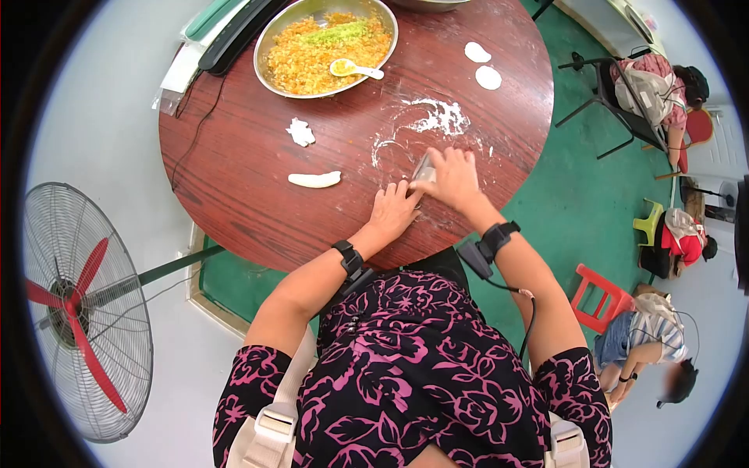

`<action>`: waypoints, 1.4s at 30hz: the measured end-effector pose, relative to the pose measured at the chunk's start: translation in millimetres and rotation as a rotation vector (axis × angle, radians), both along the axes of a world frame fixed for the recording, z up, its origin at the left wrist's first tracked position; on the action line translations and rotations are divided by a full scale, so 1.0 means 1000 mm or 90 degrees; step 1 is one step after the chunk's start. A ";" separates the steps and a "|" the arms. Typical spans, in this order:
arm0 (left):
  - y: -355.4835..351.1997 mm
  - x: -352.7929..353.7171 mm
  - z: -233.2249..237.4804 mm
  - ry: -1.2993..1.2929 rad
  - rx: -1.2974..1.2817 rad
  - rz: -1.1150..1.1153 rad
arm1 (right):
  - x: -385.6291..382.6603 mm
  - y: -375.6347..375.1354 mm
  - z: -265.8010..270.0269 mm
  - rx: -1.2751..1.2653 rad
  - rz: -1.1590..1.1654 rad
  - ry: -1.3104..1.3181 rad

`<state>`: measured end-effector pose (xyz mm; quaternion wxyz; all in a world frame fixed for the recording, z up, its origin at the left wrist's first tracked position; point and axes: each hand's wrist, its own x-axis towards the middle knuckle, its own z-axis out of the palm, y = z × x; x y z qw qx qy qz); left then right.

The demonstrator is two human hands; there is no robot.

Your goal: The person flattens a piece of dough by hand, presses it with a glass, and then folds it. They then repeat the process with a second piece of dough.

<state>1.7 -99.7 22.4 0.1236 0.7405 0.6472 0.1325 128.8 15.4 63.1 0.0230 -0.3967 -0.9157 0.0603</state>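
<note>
Pale grey flat scraper [424, 168] on the floured near side of the round dark red wooden table [234, 179], right hand [454, 178] closed around it, left hand [392, 210] open and flat just beside, white dough roll [314, 179] further left, steel bowl of orange filling [287, 17] beyond.

Pale flat scraper [424, 169], held on edge
It stands tilted with its lower edge on the red-brown table [257, 195], clasped from above by the right hand [454, 178].
</note>
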 end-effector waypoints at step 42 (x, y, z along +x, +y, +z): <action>0.072 0.014 -0.012 -0.200 -0.034 0.182 | 0.060 -0.003 -0.024 -0.480 -0.515 0.461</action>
